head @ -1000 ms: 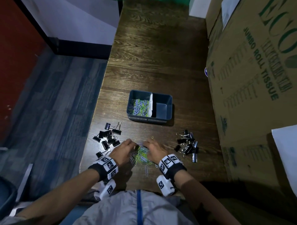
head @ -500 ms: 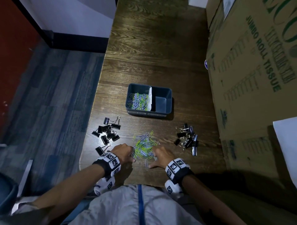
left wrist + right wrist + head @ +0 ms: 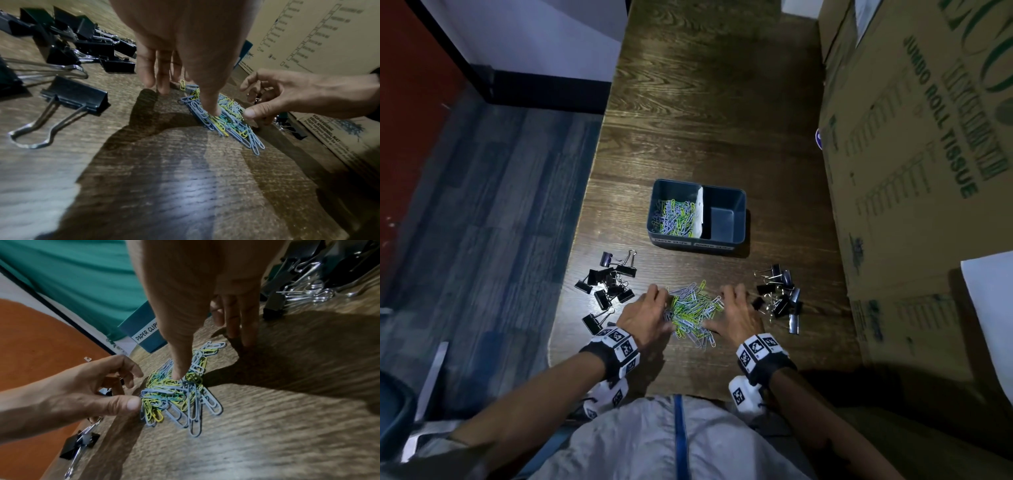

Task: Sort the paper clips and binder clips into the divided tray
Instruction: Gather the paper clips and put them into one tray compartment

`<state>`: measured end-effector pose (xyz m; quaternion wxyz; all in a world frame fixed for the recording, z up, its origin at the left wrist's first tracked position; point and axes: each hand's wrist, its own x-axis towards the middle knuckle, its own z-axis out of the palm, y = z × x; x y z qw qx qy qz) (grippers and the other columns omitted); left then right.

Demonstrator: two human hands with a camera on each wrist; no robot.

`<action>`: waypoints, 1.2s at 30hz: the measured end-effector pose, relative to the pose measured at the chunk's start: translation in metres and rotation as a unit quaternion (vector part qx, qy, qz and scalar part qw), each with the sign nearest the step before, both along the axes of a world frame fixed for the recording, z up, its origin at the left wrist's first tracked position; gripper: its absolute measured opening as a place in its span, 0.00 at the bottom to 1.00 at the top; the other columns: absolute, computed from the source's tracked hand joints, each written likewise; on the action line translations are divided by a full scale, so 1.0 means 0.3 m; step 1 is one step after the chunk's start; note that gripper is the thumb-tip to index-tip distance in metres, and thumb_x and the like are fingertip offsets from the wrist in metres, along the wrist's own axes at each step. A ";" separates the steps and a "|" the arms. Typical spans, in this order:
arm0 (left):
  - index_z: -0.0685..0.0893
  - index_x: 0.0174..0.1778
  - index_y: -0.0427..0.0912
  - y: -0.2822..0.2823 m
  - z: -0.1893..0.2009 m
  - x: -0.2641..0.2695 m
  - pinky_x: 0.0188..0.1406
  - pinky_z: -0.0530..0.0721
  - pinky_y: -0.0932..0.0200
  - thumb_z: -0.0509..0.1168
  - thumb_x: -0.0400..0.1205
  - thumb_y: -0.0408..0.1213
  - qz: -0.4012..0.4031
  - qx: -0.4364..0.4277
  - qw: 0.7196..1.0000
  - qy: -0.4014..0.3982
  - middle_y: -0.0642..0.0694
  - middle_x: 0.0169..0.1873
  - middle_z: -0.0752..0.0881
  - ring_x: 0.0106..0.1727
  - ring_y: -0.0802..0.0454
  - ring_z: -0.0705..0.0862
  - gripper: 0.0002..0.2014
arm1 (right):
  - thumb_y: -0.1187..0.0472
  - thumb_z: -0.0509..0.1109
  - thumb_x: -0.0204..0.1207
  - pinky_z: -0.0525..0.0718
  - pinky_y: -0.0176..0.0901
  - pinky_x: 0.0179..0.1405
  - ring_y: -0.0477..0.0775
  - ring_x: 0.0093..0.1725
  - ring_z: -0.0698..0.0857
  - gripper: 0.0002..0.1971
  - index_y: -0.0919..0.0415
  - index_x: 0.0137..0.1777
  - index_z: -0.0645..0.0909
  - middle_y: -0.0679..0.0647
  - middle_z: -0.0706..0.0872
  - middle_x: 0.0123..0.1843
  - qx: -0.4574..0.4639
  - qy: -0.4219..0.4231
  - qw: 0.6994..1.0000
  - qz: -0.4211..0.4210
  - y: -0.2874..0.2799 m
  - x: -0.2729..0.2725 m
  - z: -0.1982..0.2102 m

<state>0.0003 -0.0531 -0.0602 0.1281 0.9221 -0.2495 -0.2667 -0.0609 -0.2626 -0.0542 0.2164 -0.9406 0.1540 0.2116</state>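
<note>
A dark blue divided tray (image 3: pixel 722 244) stands mid-table. Its left compartment holds coloured paper clips (image 3: pixel 674 219) and its right compartment (image 3: pixel 724 221) shows bare floor. A loose pile of blue, green and yellow paper clips (image 3: pixel 693 308) lies near the front edge. My left hand (image 3: pixel 645 310) and right hand (image 3: pixel 736 313) flank the pile, fingers spread down on the wood. Both thumbs touch the pile (image 3: pixel 230 123) (image 3: pixel 174 395). Neither hand holds anything. Black binder clips lie in a left group (image 3: pixel 609 284) and a right group (image 3: pixel 779 298).
Large cardboard boxes (image 3: pixel 911 171) wall off the table's right side, with a white sheet (image 3: pixel 993 308) on the near one. The table's left edge (image 3: pixel 585 240) drops to a blue-grey floor. Bare wood (image 3: pixel 715 102) stretches beyond the tray.
A second ago both hands were bunched together over the paper clip pile. They drew back and apart, uncovering it, and now sit on either side with fingers reaching forward.
</note>
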 end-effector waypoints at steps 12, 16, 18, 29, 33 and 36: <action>0.73 0.68 0.44 -0.036 -0.047 0.002 0.45 0.82 0.55 0.72 0.77 0.34 -0.022 -0.019 0.999 0.040 0.42 0.56 0.82 0.48 0.44 0.85 0.24 | 0.60 0.79 0.72 0.81 0.57 0.66 0.63 0.72 0.76 0.32 0.54 0.74 0.70 0.57 0.68 0.78 0.041 0.030 0.994 0.099 0.087 0.025 -0.008; 0.83 0.59 0.45 -0.006 -0.036 0.018 0.42 0.79 0.64 0.70 0.78 0.29 -0.012 -0.044 0.998 0.043 0.44 0.49 0.88 0.44 0.49 0.86 0.14 | 0.64 0.75 0.76 0.80 0.55 0.69 0.63 0.70 0.81 0.24 0.52 0.71 0.79 0.58 0.80 0.74 0.047 0.019 0.995 0.086 0.058 0.046 0.024; 0.86 0.56 0.44 -0.001 -0.025 0.027 0.45 0.80 0.65 0.69 0.79 0.27 -0.001 -0.055 0.997 0.047 0.44 0.48 0.89 0.45 0.49 0.87 0.12 | 0.63 0.70 0.81 0.80 0.51 0.69 0.64 0.67 0.82 0.20 0.53 0.72 0.80 0.62 0.82 0.69 0.038 0.037 0.996 0.074 0.040 0.047 0.048; 0.88 0.46 0.44 0.006 0.179 0.183 0.43 0.86 0.56 0.71 0.79 0.33 0.000 -0.194 0.981 -0.013 0.49 0.39 0.90 0.38 0.56 0.86 0.03 | 0.58 0.73 0.81 0.79 0.45 0.67 0.58 0.66 0.84 0.17 0.51 0.69 0.83 0.59 0.82 0.70 0.046 0.072 0.996 0.012 -0.011 0.081 0.106; 0.88 0.51 0.40 -0.040 0.293 0.329 0.39 0.82 0.75 0.69 0.81 0.34 0.031 -0.244 0.967 -0.059 0.46 0.43 0.90 0.37 0.61 0.85 0.06 | 0.61 0.75 0.78 0.83 0.39 0.51 0.53 0.51 0.89 0.15 0.55 0.64 0.87 0.57 0.87 0.65 0.087 0.061 0.994 0.000 -0.006 0.141 0.156; 0.88 0.55 0.37 -0.082 0.352 0.434 0.49 0.88 0.59 0.71 0.80 0.37 0.068 -0.262 0.959 -0.084 0.43 0.46 0.91 0.42 0.56 0.87 0.11 | 0.61 0.76 0.78 0.86 0.41 0.46 0.51 0.42 0.89 0.14 0.62 0.63 0.87 0.61 0.91 0.57 0.104 0.016 0.994 0.000 -0.004 0.203 0.189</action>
